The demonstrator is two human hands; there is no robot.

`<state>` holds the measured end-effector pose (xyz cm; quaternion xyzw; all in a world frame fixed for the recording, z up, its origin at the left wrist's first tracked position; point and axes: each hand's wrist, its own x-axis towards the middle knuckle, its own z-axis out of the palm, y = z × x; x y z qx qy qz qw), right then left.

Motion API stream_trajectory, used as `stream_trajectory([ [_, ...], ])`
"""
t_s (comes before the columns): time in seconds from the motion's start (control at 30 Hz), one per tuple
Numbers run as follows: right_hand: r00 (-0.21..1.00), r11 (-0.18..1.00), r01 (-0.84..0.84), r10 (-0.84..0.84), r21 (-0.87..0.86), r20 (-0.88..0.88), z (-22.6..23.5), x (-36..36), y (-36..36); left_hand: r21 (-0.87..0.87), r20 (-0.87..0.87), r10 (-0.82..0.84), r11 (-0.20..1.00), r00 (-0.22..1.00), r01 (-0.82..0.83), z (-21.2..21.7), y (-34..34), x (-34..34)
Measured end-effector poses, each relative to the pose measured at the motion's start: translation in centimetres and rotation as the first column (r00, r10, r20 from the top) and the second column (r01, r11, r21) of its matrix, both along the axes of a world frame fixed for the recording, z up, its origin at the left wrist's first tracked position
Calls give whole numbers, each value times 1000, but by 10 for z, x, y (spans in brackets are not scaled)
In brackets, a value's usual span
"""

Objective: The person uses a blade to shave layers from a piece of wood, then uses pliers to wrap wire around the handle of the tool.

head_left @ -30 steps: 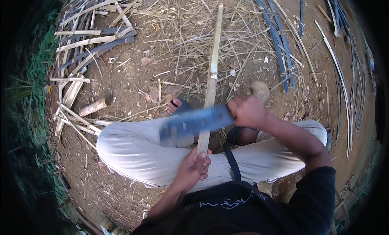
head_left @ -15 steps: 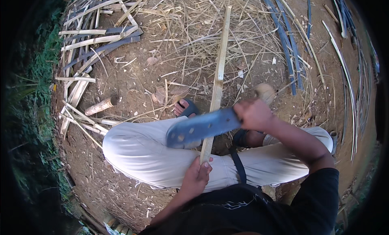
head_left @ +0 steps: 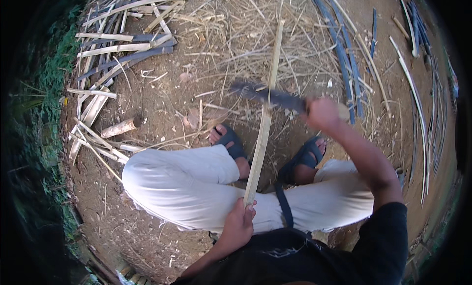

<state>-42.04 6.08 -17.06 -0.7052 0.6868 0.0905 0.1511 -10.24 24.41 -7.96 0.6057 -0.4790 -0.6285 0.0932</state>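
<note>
A long pale bamboo strip [head_left: 258, 159] runs away from my lap, between my sandalled feet, toward the far litter of shavings. My left hand [head_left: 239, 222] is closed around its near end, thumb on top. In my right hand [head_left: 322, 115] is the handle of a broad dark machete [head_left: 270, 95], mostly hidden by the fingers. The blade points left and crosses the strip around its middle, with its edge blurred by motion. Whether the blade touches the strip or passes just over it, I cannot tell.
Split bamboo strips [head_left: 123, 48] lie piled at the far left, near a short bamboo piece [head_left: 120, 128]. Dark strips [head_left: 344, 59] and long thin canes [head_left: 413, 83] lie to the right. Thin shavings [head_left: 246, 44] cover the ground ahead. Green plants [head_left: 46, 113] border the left side.
The machete has moved away from my lap, farther along the strip, and its blade now shows narrower. My left hand keeps its hold on the near end.
</note>
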Motion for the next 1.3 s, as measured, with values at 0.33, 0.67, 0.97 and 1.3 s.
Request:
stream_trajectory([
  [0.33,999,999,-36,34,36,32,-23,-53,-77,-93,66,-15,995,998,21,14,1,-4],
  [0.67,880,890,-456,451,-2,148,-65,-74,-138,521,31,670,622,742,-584,12,28,-11],
  [0.97,979,999,-34,33,2,201,-93,-117,-191,288,210,148,935,966,-206,32,-7,-42],
  [1.3,938,955,294,-282,-29,199,-121,-169,-238,230,144,123,961,982,-154,29,-14,-27],
])
